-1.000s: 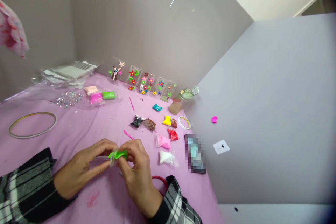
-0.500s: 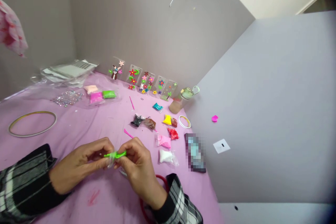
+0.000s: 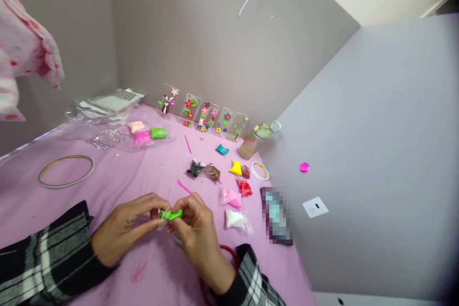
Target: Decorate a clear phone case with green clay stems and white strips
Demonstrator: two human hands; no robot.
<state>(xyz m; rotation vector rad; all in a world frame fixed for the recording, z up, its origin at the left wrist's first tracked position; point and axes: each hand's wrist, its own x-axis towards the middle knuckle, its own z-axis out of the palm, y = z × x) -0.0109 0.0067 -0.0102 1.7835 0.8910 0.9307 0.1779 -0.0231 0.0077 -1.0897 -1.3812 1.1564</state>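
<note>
Between my two hands is a small packet of bright green clay point(image 3: 175, 214) in clear plastic wrap. My left hand point(image 3: 133, 220) pinches the wrap at the packet's left end. Thumb and fingers of my right hand point(image 3: 197, 227) grip the green right end. Just beyond the hands lies a pink modelling tool point(image 3: 184, 186), partly hidden by the right fingers. To the right are wrapped packets of white clay point(image 3: 234, 219), light pink clay point(image 3: 231, 197) and red clay point(image 3: 244, 187). Part of a red ring point(image 3: 229, 250) shows behind my right wrist.
Several decorated clear phone cases point(image 3: 190, 107) lean against the wall. A bottle point(image 3: 256, 139), a white ring point(image 3: 260, 170) and a blurred phone point(image 3: 277, 215) line the right side. At left are a large hoop point(image 3: 66, 184) and a plastic bag with clay packets point(image 3: 143, 137).
The whole view has shifted, so the table and hands appear farther right and slightly lower. Both hands keep hold of the green packet, which looks slightly turned and bunched.
</note>
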